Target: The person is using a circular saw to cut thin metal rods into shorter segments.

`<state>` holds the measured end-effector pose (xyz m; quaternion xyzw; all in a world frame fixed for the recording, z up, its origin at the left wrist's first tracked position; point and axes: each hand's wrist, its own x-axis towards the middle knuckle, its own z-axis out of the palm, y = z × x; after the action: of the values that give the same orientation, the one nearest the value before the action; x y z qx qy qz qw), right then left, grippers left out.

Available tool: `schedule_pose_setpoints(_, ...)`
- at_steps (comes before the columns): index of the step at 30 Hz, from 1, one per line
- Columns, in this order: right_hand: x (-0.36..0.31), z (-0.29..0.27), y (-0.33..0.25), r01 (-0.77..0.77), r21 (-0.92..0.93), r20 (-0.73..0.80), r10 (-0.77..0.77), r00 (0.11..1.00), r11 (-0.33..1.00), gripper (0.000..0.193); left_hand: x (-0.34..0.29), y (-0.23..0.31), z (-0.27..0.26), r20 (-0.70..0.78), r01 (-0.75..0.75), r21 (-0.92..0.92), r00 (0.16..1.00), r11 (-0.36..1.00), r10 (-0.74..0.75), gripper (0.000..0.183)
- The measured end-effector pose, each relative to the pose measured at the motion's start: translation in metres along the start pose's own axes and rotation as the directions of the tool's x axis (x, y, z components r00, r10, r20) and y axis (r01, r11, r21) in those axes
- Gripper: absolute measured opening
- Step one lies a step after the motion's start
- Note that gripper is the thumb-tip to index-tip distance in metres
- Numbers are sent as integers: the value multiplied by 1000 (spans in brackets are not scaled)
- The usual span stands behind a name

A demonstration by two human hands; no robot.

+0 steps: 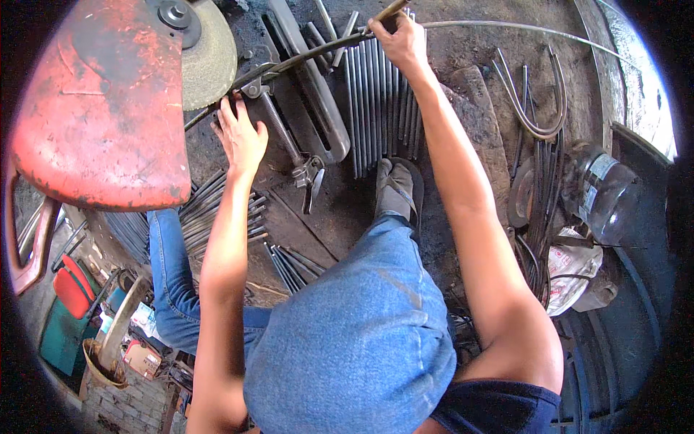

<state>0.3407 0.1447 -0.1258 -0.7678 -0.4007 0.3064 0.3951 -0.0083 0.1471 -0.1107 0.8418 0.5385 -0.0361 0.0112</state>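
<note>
My right hand [401, 45] is closed at the upper middle, fingers pinched around a long dark metal rod [318, 50]. This rod slopes down left toward the cut-off saw's grey abrasive disc [209, 61]. My left hand [242, 137] is beside the disc, fingers stretched and thumb apart, its fingertips touching near the rod. Right of those fingertips is the saw's clamp, with a threaded screw [280, 126] and a lever handle [311, 192]. A red, worn guard [101, 108] covers much of the disc. A brownish bar end [390, 9] shows above my right hand.
Cut metal rods [372, 108] lie side by side below my right hand; another pile [217, 210] lies under my left forearm. A slotted steel bar [307, 79] extends past the clamp. At right are a bent U-shaped rod [557, 94] and a clear plastic jar [611, 195].
</note>
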Motion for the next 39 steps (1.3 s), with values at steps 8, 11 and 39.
schedule_pose_setpoints(8,-1,15,32,205,2,-75,-205,976,979,38,0,0,-1,16,18,-7,1000,1000,-18,75)
schedule_pose_setpoints(11,-18,13,46,77,-195,77,-63,995,978,35,1,0,-2,20,16,8,1000,1000,-16,75)
schedule_pose_setpoints(39,-52,36,19,181,328,-348,-60,936,927,18,1,0,0,24,8,4,1000,1000,-8,77)
